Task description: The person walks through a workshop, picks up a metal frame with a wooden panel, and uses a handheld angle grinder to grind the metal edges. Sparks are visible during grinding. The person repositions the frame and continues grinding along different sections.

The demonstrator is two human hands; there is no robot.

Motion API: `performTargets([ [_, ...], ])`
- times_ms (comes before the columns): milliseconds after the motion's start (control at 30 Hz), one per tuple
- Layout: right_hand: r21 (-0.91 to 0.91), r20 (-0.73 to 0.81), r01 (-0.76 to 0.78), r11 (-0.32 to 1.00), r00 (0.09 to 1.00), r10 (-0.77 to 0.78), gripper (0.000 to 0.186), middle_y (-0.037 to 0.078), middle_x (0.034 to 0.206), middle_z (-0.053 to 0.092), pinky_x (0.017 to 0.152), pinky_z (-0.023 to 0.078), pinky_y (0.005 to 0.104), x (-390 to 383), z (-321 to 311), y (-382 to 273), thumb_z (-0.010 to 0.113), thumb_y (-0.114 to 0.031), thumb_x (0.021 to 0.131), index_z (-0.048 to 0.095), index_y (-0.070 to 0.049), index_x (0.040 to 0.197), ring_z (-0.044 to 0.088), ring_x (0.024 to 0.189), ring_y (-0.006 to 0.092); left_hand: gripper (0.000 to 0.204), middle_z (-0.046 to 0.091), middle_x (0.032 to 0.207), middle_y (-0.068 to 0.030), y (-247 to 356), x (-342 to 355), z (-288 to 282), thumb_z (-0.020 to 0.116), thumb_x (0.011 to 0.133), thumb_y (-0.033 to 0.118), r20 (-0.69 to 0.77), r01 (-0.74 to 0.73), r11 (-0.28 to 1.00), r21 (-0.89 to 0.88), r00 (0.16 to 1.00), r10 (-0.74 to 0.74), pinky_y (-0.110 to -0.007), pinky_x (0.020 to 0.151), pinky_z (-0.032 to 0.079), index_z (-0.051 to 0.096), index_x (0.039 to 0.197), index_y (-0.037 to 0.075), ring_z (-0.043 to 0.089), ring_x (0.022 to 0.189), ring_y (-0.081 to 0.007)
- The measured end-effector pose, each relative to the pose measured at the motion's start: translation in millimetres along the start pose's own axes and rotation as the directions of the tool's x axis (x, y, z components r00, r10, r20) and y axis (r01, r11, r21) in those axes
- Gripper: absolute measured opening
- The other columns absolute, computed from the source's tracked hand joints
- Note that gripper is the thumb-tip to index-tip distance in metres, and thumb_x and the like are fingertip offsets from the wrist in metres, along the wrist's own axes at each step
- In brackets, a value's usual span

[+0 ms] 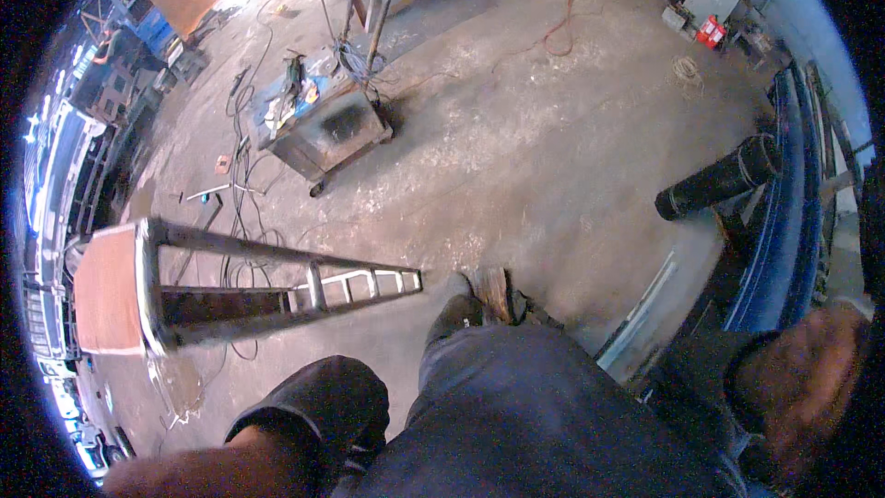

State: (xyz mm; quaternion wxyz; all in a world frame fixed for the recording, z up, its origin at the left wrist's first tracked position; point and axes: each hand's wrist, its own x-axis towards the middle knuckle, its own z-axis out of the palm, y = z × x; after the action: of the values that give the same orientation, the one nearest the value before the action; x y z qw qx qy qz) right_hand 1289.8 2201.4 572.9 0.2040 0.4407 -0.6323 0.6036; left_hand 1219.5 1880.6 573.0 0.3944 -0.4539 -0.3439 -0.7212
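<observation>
My right hand [804,385] hangs at the far right edge, blurred and brownish, beyond a dark sleeve; I cannot make out its fingers or anything in it. It is close to the blue steel beams [785,221]. My left forearm [198,472] lies bare along the lower left edge under a rolled dark sleeve, and the picture's rim cuts off the hand. My legs in dark trousers fill the bottom middle, one shoe [481,290] forward on the concrete floor. A long ladder-like metal frame [277,288] lies just left of the shoe, capped by a rust-brown panel [106,293].
A metal cart [324,127] with tools on top stands ahead to the left, with cables trailing over the floor around it. To the right, a black roll [721,184] leans on the blue beams. Far back right are a red canister [710,32] and a grey box.
</observation>
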Motion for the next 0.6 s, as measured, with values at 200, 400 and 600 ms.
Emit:
performTargets([
  [200,-0.028,-0.337,-0.147,0.989,0.933,0.129,0.013,0.020,0.089,0.073,0.077,0.063,0.0534,30,49,91,0.073,-0.018,0.088,0.069,-0.006,0.090,0.074,0.083,0.0381,0.026,0.053,0.087,-0.0012,-70,15,-29,0.058,0.093,0.033,-0.081,0.073,0.996,0.058,0.994,-0.068,-0.030,0.076,0.037,0.052,0.097,0.008,0.049,0.080,-0.0178],
  [400,-0.108,-0.096,-0.197,0.974,0.978,0.187,0.016,0.010,0.092,0.073,0.080,0.061,0.0469,91,45,109,0.077,-0.019,0.081,0.068,-0.008,0.087,0.072,0.091,0.0344,0.017,0.050,0.084,-0.0009,-103,9,-40,0.065,0.090,0.022,-0.136,0.253,0.966,0.049,0.960,-0.245,-0.029,0.072,0.036,0.053,0.090,0.009,0.047,0.075,-0.0155],
  [600,0.329,0.158,-0.066,0.942,0.987,0.014,0.019,0.014,0.114,0.071,0.083,0.059,0.0439,61,-1,181,0.072,-0.020,0.092,0.070,-0.005,0.102,0.070,0.101,0.0352,0.018,0.058,0.094,-0.0045,-114,5,-40,0.059,0.101,0.027,-0.005,0.221,0.944,0.245,0.974,-0.227,-0.028,0.067,0.040,0.063,0.110,0.011,0.052,0.071,-0.0134],
])
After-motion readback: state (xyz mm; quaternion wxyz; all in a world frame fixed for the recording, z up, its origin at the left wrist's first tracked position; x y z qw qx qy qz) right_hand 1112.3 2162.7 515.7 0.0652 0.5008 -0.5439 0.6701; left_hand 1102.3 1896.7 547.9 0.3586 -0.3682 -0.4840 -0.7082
